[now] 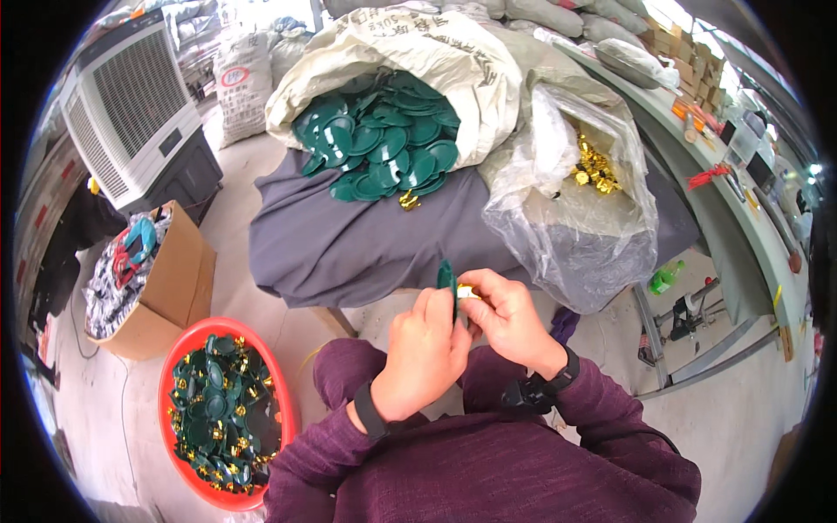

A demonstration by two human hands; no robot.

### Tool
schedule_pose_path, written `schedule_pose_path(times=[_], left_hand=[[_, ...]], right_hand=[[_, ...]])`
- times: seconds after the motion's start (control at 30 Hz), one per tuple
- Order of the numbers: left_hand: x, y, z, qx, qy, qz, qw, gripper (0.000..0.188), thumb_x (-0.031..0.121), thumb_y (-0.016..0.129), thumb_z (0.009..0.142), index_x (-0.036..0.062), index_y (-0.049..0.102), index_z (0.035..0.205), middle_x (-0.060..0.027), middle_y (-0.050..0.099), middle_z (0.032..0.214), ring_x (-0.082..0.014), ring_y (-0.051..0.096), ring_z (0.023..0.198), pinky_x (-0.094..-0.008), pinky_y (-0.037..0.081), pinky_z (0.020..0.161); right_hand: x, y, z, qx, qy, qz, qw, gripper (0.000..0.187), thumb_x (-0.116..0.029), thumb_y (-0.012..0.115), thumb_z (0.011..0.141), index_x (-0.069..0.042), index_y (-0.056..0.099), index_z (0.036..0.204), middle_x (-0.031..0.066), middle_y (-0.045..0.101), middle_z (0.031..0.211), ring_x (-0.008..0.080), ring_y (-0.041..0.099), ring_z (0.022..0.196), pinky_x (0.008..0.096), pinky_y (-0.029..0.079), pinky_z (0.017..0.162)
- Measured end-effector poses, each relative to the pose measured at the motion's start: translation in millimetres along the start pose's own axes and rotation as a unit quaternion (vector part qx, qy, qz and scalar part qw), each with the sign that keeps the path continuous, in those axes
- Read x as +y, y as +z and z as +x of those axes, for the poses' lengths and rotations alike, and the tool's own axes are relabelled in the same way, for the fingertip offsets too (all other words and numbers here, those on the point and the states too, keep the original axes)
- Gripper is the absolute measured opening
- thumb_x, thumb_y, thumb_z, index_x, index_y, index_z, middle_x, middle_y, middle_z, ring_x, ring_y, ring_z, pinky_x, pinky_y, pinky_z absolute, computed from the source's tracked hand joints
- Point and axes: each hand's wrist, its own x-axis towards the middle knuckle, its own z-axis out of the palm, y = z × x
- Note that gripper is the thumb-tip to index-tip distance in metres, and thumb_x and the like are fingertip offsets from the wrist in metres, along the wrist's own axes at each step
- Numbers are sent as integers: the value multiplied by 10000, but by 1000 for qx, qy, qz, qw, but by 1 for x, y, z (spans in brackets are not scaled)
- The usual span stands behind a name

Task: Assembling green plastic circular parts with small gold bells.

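Observation:
Above my lap, my left hand (420,350) grips a dark green plastic disc (446,275) that stands edge-on to me. My right hand (508,319) pinches a small shiny gold piece (468,291) against the disc's right face. Whether the two are joined is hidden by my fingers. In front of my hands, a big white woven sack (475,65) lies with its mouth toward me, spilling many loose green discs (384,139). One gold piece (408,200) rests on the grey cloth by the discs. Right of the sack, a clear plastic bag (571,253) holds more gold pieces (595,166).
Down on the left stands a red tub (288,383) full of green discs with gold pieces on them. Behind it are a cardboard box (185,283) of rags and an air cooler (131,96). The grey cloth (349,253) covers the bench; a long worktable (697,148) runs along the right.

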Motion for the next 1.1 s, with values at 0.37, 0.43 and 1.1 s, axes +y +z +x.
schedule_pose_path(times=[0.37, 0.43, 1.1], left_hand=[[-76, -123, -29, 212, -268, -101, 934, 119, -7, 517, 754, 8, 571, 860, -41, 590, 752, -122, 531, 647, -266, 427, 581], [-96, -188, -44, 217, -376, -86, 897, 161, -6, 503, 766, 35, 588, 896, -5, 593, 732, -54, 498, 502, -185, 395, 443], [-244, -102, 194, -66, -156, 283, 944, 543, 81, 507, 718, 12, 461, 1255, -239, 593, 1084, -390, 577, 989, -450, 455, 857]], right_hand=[[-25, -64, 45, 157, -71, -214, 961, 154, -98, 638, 815, 21, 609, 907, 37, 621, 729, 74, 547, 612, 233, 438, 550], [0, -124, 61, 228, -123, -269, 928, 133, -95, 626, 820, 18, 608, 888, 30, 615, 721, 62, 514, 606, 229, 417, 540], [95, -171, 120, 218, -104, -450, 860, 99, 0, 523, 746, 28, 549, 837, 186, 525, 754, 354, 523, 708, 404, 409, 635]])
